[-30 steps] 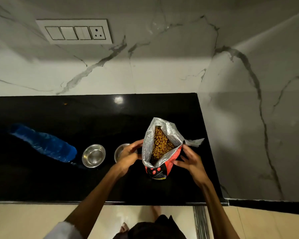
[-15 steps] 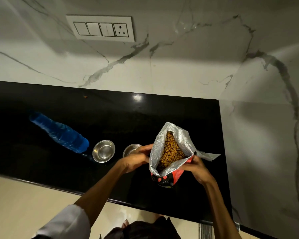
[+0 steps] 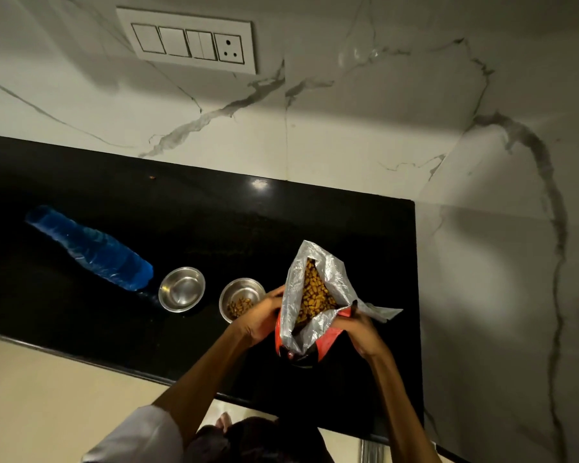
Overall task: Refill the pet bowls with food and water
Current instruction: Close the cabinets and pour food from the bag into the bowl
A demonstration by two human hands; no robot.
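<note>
No print is legible on the red kibble bag (image 3: 318, 315). The left hand (image 3: 259, 320) and right hand (image 3: 361, 330) clasp its sides. Left of it sit 2 steel bowls: a kibble bowl (image 3: 242, 299) and an empty bowl (image 3: 181, 289), then a blue bottle (image 3: 91, 248).

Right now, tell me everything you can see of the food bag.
The food bag stands upright on the black counter, just right of the bowl holding some kibble. Its outside looks red and black, its crinkled lining silvery foil. The top is torn open and spread wide, showing brown kibble inside. The left hand grips its left edge, and the right hand holds the right side by a loose flap.
</note>
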